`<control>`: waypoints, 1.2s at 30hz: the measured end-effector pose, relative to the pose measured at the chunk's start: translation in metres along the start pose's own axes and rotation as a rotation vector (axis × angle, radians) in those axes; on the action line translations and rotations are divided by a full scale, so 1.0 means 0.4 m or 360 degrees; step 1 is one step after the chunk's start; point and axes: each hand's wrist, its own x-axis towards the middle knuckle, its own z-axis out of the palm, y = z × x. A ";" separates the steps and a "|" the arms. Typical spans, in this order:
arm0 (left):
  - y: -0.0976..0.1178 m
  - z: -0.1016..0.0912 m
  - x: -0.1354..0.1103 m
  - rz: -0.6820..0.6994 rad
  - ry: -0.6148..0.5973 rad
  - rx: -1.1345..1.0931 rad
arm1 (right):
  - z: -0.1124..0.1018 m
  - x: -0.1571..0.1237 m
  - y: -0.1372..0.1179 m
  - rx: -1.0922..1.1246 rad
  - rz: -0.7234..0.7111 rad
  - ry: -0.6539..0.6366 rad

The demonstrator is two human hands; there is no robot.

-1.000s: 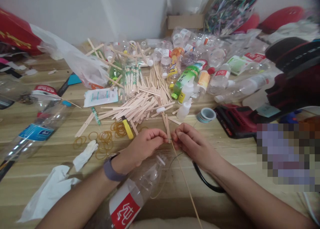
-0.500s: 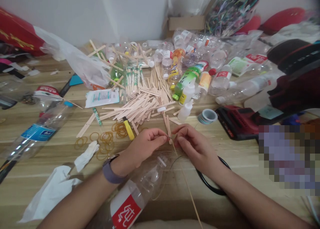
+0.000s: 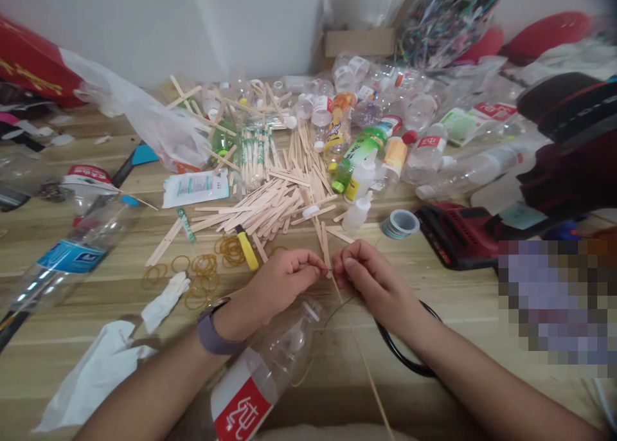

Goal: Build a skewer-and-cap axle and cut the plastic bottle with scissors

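Observation:
Finger and thumb of my left hand (image 3: 289,277) are pinched together at the top end of a thin wooden stick (image 3: 369,370), with a short dark bit of wire at the tips. Close beside it, my right hand (image 3: 369,277) is curled closed on the thin wire (image 3: 336,311), whose loose length curves out below the fingers. The stick slants down toward my lap. Exactly how the wire meets the stick is hidden by my fingertips. Below my left wrist lies a clear plastic bottle (image 3: 284,351) with a red and white label. A spool (image 3: 400,224) sits beyond my right hand.
Flat wooden sticks (image 3: 274,203) are heaped ahead, with a yellow cutter (image 3: 247,248) and rubber bands (image 3: 205,270) nearby. Plastic bottles (image 3: 427,148) crowd the back right. A red and black power tool (image 3: 456,235) stands right, a black cable (image 3: 402,357) under my right forearm.
My right hand has closed up, its fingers now pinched tighter and nearer the left fingertips. My left hand has hardly moved.

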 end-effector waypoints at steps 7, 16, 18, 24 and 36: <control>-0.002 -0.002 0.003 -0.0249 -0.0070 -0.0340 | 0.019 -0.015 -0.003 -0.0879 -0.0807 0.0088; -0.017 -0.008 0.017 -0.0263 -0.0184 -0.0652 | 0.039 -0.014 0.003 -0.1422 -0.0965 0.0116; -0.024 -0.007 0.020 -0.0242 -0.0149 -0.0684 | 0.045 -0.016 0.006 -0.1509 -0.0967 0.0057; -0.019 -0.007 0.013 -0.0250 -0.0140 -0.0626 | 0.046 -0.018 -0.003 -0.1573 -0.1062 0.0046; 0.003 -0.010 0.006 -0.0295 -0.0131 -0.0725 | 0.013 -0.010 -0.021 -0.0741 -0.0780 0.0037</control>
